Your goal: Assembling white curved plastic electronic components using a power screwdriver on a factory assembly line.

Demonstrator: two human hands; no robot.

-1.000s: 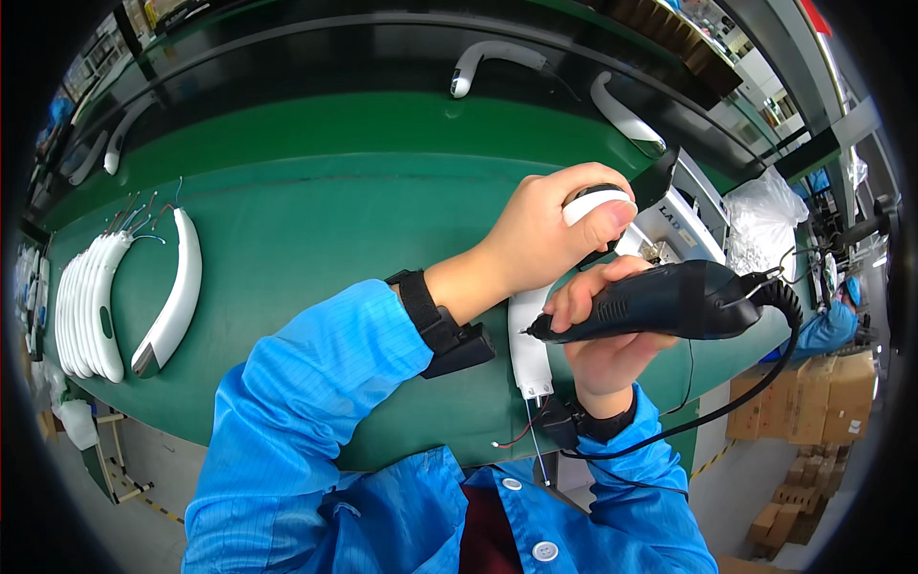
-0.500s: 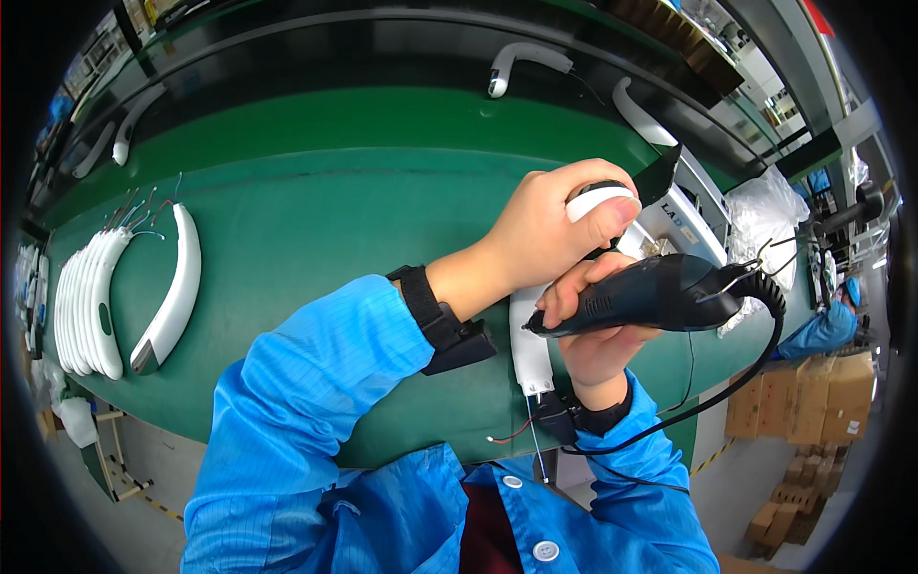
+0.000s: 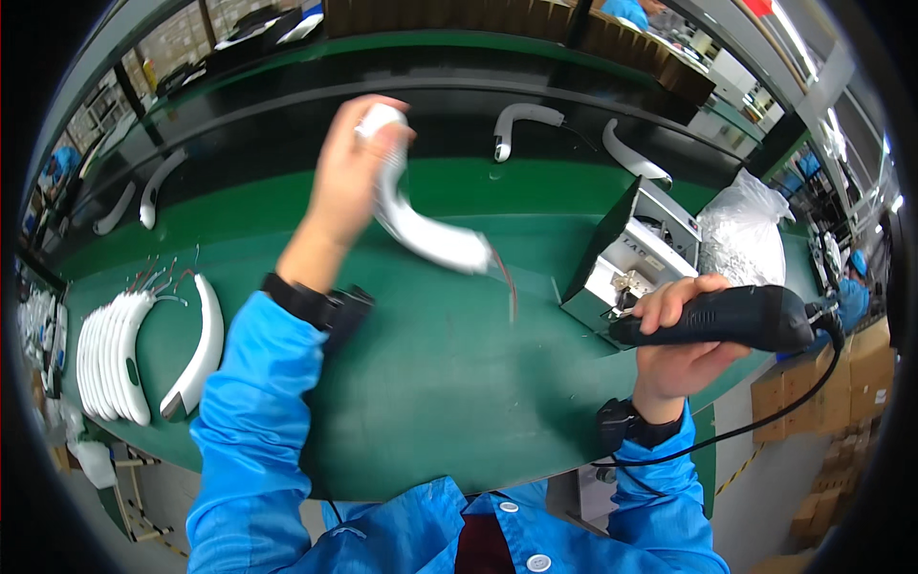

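Observation:
My left hand (image 3: 342, 187) is closed round one end of a white curved housing (image 3: 435, 239), held up over the far middle of the green table. Thin wires, one of them red, trail from its other end; motion blurs it. In my right hand (image 3: 674, 371) is a black electric screwdriver (image 3: 741, 319), lying nearly level with its tip to the left. The tip is in front of a black and white box-shaped device (image 3: 660, 258), which has small metal parts at its front. From the screwdriver's rear a black cord (image 3: 765, 417) loops down past my right wrist.
A row of white curved housings (image 3: 113, 364) with wires lies at the left, a single housing (image 3: 204, 349) beside it. More curved pieces (image 3: 521, 117) rest on the black back ledge. A clear plastic bag (image 3: 746, 234) sits right of the device; cardboard boxes (image 3: 827, 378) stand beyond the table.
My left hand has swung left and away from me, carrying the white housing off the near table area. My right hand has moved right with the screwdriver, apart from the housing.

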